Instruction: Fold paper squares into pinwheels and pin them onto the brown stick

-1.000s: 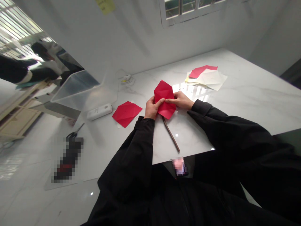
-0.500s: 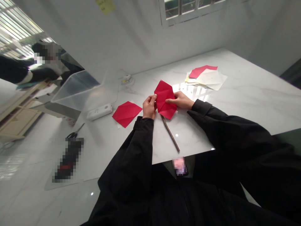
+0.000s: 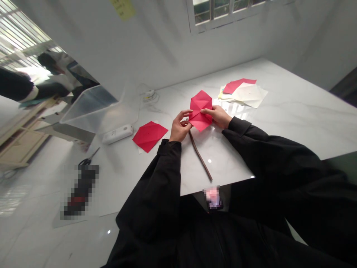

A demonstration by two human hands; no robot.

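Note:
A folded red paper piece [image 3: 200, 109] with creases is held up just above the white marble table [image 3: 279, 111]. My right hand [image 3: 219, 116] pinches its right side, thumb on the front. My left hand [image 3: 180, 127] is at the paper's lower left edge, fingers curled and pinching the corner. A thin brown stick [image 3: 199, 154] lies on the table below the paper, running toward me. A second folded red paper [image 3: 150, 134] lies flat to the left.
A stack of red, cream and yellow sheets [image 3: 244, 91] lies at the back right. A clear plastic bin [image 3: 95, 106], a white device [image 3: 117, 133], scissors [image 3: 88, 159] and a coiled cable [image 3: 150, 95] sit to the left. A person is seen far left.
The red paper has moved up and to the right and turned in my hands. My left hand has shifted from its front to its lower left edge.

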